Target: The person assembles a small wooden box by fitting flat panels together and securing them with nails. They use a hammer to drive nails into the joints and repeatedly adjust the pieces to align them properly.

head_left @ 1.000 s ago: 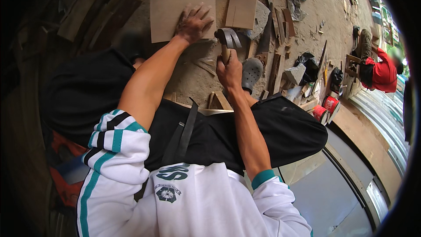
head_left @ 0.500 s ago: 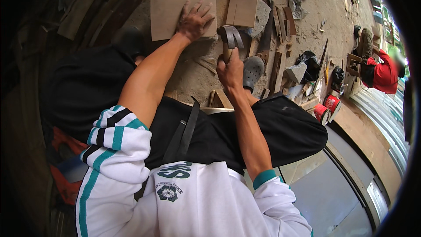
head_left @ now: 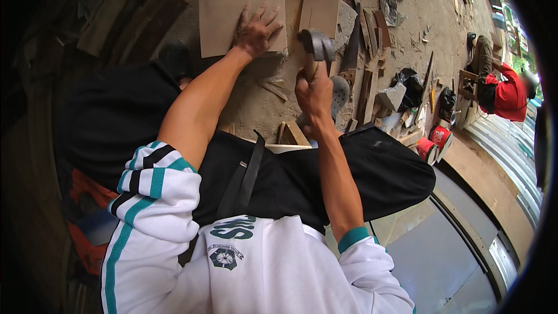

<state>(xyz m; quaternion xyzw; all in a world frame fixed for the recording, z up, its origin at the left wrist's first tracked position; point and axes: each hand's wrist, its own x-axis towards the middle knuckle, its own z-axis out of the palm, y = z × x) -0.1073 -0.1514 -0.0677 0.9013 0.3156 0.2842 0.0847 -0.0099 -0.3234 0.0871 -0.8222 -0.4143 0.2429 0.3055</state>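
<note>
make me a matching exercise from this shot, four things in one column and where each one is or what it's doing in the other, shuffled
Things:
1. left hand
2. right hand
3. smaller board
4. red buckets

Places or states:
a. on the ground at the right, beside wood scraps
b. pressed flat on the large brown board
c. lying on the ground just right of the large board
d. closed around the handle of a hammer

Pairs: 1-b, 2-d, 3-c, 4-a
</note>
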